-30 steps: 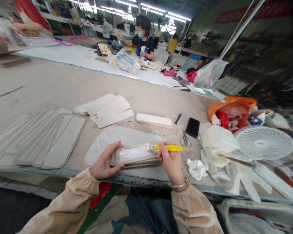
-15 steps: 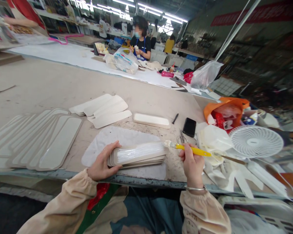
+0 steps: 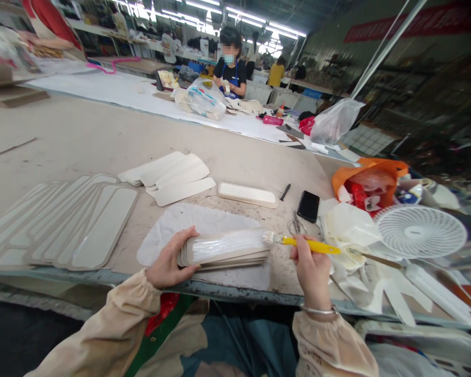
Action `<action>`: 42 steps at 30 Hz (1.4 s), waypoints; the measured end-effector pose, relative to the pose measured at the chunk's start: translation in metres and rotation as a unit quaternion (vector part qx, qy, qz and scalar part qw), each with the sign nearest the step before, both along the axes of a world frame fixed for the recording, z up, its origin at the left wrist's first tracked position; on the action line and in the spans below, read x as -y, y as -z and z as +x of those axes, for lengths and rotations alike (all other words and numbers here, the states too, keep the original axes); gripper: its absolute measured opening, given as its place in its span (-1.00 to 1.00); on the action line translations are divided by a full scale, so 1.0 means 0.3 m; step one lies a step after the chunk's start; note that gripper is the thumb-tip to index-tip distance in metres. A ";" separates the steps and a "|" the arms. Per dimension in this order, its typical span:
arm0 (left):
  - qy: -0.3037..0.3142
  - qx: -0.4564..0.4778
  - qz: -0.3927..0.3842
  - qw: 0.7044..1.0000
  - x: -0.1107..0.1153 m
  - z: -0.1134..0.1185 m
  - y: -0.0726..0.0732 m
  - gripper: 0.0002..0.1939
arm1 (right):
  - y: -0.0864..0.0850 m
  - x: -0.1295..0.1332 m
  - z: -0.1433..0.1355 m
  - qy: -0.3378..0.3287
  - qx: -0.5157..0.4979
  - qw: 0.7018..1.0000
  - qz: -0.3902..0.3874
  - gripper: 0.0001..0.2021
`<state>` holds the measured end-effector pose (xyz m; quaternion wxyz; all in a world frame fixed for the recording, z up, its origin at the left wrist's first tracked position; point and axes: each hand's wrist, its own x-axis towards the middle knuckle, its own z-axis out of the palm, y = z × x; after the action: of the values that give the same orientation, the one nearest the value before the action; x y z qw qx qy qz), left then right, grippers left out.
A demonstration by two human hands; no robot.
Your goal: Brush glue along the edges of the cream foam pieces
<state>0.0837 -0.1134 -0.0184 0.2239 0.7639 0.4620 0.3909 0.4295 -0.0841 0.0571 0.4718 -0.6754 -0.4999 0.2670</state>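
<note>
A stack of long, rounded grey-beige panels (image 3: 223, 250) lies in front of me on a pale cloth-like sheet (image 3: 157, 230). Wet white glue-like stuff shines on its top panel. My left hand (image 3: 173, 260) grips the stack's left end, thumb at the near side and fingers at the far side. Between the fingers of my right hand (image 3: 311, 264) is a yellow-handled brush (image 3: 310, 244). Its white-coated bristles touch the right end of the top panel.
Fanned panels (image 3: 102, 230) lie left, with loose white strips (image 3: 172, 178) and a small strip stack (image 3: 247, 193) behind. A phone (image 3: 308, 206), scissors (image 3: 297, 225), an orange bag (image 3: 371, 183) and a white round fan-like grille (image 3: 422, 230) are right. A masked co-worker (image 3: 231, 68) stands across the table.
The brush has moved slightly left, from the stack's right edge onto the top panel's end. My left hand keeps its hold. The whole view has shifted a little.
</note>
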 end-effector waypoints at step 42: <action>0.014 0.019 -0.001 1.000 0.000 0.005 0.005 -0.08 | 0.092 0.066 -0.444 -0.233 -0.241 0.939 -0.074 -0.59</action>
<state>0.0851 -0.1133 -0.0199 0.2387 0.7626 0.4476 0.4015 0.2962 -0.1041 0.0294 0.4510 -0.4888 -0.4935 0.5605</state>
